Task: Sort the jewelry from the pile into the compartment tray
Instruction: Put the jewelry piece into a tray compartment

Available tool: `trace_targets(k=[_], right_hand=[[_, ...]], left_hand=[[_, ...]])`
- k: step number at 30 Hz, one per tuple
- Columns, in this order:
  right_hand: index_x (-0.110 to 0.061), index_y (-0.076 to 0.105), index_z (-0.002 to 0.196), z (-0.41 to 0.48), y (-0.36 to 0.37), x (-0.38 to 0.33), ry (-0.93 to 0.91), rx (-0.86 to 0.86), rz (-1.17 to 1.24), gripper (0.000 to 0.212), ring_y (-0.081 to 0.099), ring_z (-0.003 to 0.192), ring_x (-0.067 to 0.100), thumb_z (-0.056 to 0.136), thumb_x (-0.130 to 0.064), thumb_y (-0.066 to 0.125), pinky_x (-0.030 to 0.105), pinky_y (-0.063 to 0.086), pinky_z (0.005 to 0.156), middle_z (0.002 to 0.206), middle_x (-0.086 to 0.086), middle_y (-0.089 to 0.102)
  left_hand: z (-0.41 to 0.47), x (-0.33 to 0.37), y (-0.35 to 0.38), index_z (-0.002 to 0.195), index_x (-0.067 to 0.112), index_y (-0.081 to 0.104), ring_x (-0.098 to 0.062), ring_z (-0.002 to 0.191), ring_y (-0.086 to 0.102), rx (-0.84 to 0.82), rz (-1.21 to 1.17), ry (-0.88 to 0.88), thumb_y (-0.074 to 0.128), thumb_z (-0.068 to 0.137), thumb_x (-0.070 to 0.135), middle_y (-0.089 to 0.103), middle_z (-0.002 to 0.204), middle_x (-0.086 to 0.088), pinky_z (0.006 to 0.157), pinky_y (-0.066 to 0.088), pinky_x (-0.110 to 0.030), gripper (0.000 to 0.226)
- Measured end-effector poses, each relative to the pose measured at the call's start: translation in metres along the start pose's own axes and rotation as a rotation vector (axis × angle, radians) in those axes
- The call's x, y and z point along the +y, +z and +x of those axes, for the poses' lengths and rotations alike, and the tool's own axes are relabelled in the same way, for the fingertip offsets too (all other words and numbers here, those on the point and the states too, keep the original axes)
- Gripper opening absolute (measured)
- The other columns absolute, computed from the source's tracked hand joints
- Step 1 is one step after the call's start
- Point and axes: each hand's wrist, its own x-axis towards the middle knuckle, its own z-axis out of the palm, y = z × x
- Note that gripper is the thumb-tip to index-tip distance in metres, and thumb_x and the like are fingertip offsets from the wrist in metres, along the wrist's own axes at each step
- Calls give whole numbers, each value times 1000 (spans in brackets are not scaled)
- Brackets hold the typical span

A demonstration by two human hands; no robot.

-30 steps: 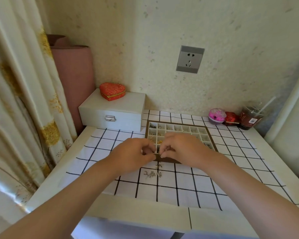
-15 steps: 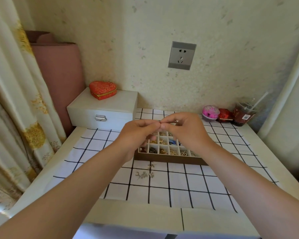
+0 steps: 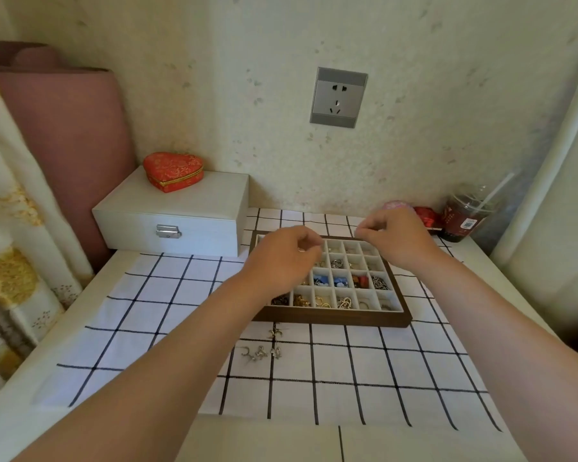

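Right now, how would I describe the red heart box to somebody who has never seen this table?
Left of the tray stands a white case. The heart box sits on its lid. Only it is heart-shaped, red with a gold seam.

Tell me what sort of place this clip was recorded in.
Probably a room in a home, perhaps a dressing corner: a patterned curtain hangs at the left, a white jewelry box carries a red heart-shaped box, and a wall socket sits above the table.

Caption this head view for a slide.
Left hand and right hand over the compartment tray, loose jewelry on checked cloth.
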Motion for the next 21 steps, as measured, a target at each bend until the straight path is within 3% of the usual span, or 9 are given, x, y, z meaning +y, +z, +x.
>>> trace_targets(k=[3, 5, 7, 13, 16, 21], right_hand=[[-31, 76, 92, 4, 6, 13, 38, -66, -138, 7, 65, 90, 7, 92, -31, 68, 35, 54, 86, 94, -14, 72], [-30, 77, 94, 6, 9, 14, 28, -82, -202, 9, 64, 84, 5, 92, -34, 69, 38, 56, 83, 90, -16, 71], [-30, 77, 93, 8, 12, 11, 16, -108, -242, 9, 63, 81, 4, 92, -34, 69, 35, 56, 78, 88, -15, 70], [-26, 77, 95, 16, 14, 5, 12, -225, -324, 14, 64, 76, 6, 95, -31, 64, 31, 55, 70, 77, -17, 65], [-22, 79, 98, 18, 13, 4, 29, -295, -282, 21, 67, 79, 11, 97, -30, 59, 33, 58, 74, 84, -10, 71], [-30, 77, 98, 19, 11, 3, 67, -314, -214, 26, 63, 86, 5, 92, -21, 53, 32, 55, 79, 93, -15, 68]], left_hand=[[5, -7, 10, 125, 36, 61, -9, 105, 58, -19, 190, 69, 57, 96, 35, 64, 117, 11, 88, 51, -31, 28], [9, -10, 16, 128, 35, 58, -15, 120, 49, -29, 358, 128, 57, 95, 40, 61, 126, 6, 100, 46, -41, 33], [12, -12, 20, 132, 34, 55, -17, 127, 42, -49, 453, 166, 55, 95, 44, 57, 132, 6, 105, 38, -41, 38], [17, -17, 28, 137, 32, 52, -17, 131, 38, -51, 500, 204, 53, 96, 45, 53, 138, 6, 107, 33, -40, 42], [18, -19, 28, 137, 32, 52, -17, 133, 37, -46, 510, 203, 52, 97, 46, 52, 140, 5, 109, 32, -40, 42], [18, -21, 28, 137, 33, 52, -17, 133, 37, -37, 514, 209, 51, 97, 45, 51, 140, 5, 110, 32, -41, 42]])
